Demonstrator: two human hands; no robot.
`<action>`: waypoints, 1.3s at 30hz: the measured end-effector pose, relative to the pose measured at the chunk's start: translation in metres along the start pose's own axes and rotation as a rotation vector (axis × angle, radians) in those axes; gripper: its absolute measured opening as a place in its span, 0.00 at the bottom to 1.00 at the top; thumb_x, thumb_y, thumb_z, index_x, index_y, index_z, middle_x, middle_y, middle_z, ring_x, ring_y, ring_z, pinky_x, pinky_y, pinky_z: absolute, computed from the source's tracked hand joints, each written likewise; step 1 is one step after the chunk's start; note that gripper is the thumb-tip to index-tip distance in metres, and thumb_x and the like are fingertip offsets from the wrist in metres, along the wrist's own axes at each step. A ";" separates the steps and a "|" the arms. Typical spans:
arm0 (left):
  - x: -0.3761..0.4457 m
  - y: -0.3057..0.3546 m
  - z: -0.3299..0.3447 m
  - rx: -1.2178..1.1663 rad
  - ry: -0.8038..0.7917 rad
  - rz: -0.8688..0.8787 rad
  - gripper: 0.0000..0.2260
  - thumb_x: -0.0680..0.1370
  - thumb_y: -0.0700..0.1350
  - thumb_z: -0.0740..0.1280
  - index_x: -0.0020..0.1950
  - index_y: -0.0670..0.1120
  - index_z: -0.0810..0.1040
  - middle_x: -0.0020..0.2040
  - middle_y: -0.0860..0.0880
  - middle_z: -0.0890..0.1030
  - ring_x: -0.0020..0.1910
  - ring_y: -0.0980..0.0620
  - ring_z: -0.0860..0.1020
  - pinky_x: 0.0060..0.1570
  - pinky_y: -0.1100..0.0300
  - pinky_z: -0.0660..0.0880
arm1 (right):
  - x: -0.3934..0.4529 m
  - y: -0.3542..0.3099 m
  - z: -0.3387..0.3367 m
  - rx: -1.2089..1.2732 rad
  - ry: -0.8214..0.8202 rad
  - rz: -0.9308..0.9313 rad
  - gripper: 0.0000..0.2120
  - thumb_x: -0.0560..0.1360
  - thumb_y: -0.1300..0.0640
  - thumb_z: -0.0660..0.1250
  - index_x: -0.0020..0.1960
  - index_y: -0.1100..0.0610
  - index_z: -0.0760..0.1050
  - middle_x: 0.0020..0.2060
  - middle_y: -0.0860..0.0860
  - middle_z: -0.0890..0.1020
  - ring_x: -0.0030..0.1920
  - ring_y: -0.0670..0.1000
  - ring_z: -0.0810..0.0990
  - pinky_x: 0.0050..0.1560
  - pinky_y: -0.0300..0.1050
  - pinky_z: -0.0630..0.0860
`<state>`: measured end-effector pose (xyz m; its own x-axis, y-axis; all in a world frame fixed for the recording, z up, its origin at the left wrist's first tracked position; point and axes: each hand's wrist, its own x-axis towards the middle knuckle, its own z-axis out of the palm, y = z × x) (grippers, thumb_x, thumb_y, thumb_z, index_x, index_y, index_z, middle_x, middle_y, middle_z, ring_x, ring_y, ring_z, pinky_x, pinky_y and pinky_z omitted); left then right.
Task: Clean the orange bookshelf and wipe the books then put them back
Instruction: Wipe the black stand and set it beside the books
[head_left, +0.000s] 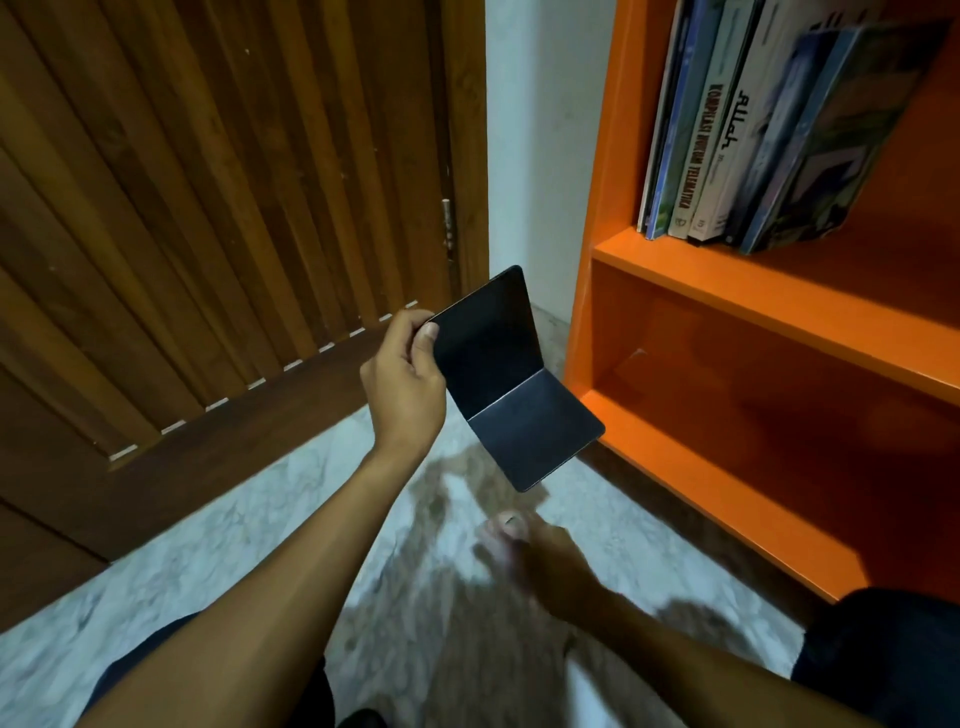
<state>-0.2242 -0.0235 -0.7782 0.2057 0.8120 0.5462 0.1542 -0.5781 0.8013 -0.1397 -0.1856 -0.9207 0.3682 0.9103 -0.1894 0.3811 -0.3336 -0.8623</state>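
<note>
On a marbled floor (218, 525) beside a wooden door (208, 208), the orange bookshelf (737, 291) is seen with books (769, 130) leaning on its upper shelf and the lower compartment bare. A black bookend (506, 379) is pinched by its upright plate in the left hand (402, 382), just outside the lower shelf; the right hand (540, 556) is blurred below, its grip not to be told. Wiping is judged largely done, with the bookend's return left; no cloth is shown.

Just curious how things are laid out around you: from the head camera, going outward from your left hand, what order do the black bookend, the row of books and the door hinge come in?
From the left hand:
1. Black bookend, held in that hand, just to its right.
2. Door hinge, above the hand on the wooden door's edge.
3. Row of books, up right on the orange shelf.
</note>
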 end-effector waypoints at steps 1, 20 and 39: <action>-0.001 -0.002 -0.002 -0.006 -0.014 -0.011 0.07 0.84 0.45 0.61 0.54 0.48 0.79 0.43 0.51 0.81 0.42 0.52 0.79 0.41 0.43 0.80 | 0.001 0.004 -0.007 0.138 0.072 0.115 0.08 0.81 0.51 0.63 0.57 0.52 0.77 0.43 0.50 0.82 0.38 0.46 0.82 0.38 0.41 0.79; -0.025 0.001 -0.008 0.057 -0.353 -0.455 0.35 0.74 0.67 0.65 0.76 0.53 0.59 0.78 0.45 0.57 0.74 0.44 0.63 0.66 0.55 0.65 | -0.008 -0.059 -0.055 0.955 0.161 0.482 0.12 0.84 0.56 0.57 0.59 0.62 0.75 0.48 0.56 0.84 0.50 0.55 0.83 0.44 0.52 0.80; -0.024 0.008 -0.003 -0.025 -0.189 -0.094 0.09 0.81 0.38 0.66 0.60 0.44 0.79 0.49 0.51 0.83 0.45 0.61 0.80 0.40 0.75 0.73 | -0.005 -0.064 -0.070 0.520 0.298 0.355 0.11 0.83 0.63 0.56 0.45 0.60 0.73 0.30 0.53 0.75 0.19 0.46 0.71 0.19 0.36 0.63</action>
<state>-0.2309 -0.0473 -0.7836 0.3694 0.8313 0.4152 0.1576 -0.4964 0.8537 -0.1060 -0.1861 -0.8319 0.6406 0.6369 -0.4289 -0.2335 -0.3706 -0.8990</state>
